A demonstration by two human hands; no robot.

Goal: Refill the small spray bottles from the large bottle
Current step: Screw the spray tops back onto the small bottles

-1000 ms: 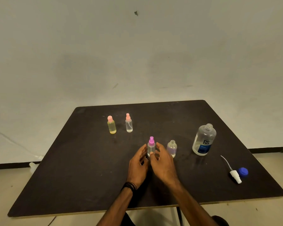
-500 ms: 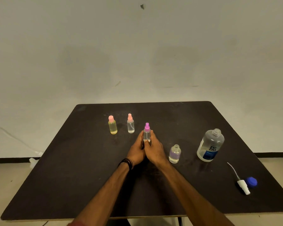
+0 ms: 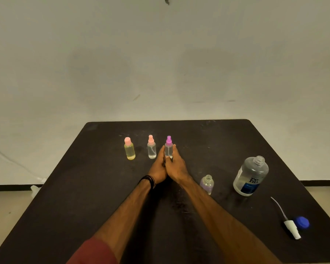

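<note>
A small clear spray bottle with a magenta cap (image 3: 168, 147) stands upright at the back of the black table (image 3: 80, 191). My left hand (image 3: 158, 169) and my right hand (image 3: 177, 166) press it between them, fingers stretched along its two sides. To its left stand a clear bottle with a pink sprayer (image 3: 151, 148) and a yellow bottle with a pink cap (image 3: 129, 150). An uncapped small purplish bottle (image 3: 207, 184) stands right of my right forearm. The large clear bottle with a blue label (image 3: 251, 177) stands uncapped at the right.
A white spray head with its thin tube (image 3: 291, 228) lies near the table's right front edge, and a blue cap (image 3: 301, 222) lies against it. A pale wall rises behind the table.
Both hands have moved the magenta-capped bottle away from me, from beside the uncapped purplish bottle into the back row next to the pink-sprayer bottle.
</note>
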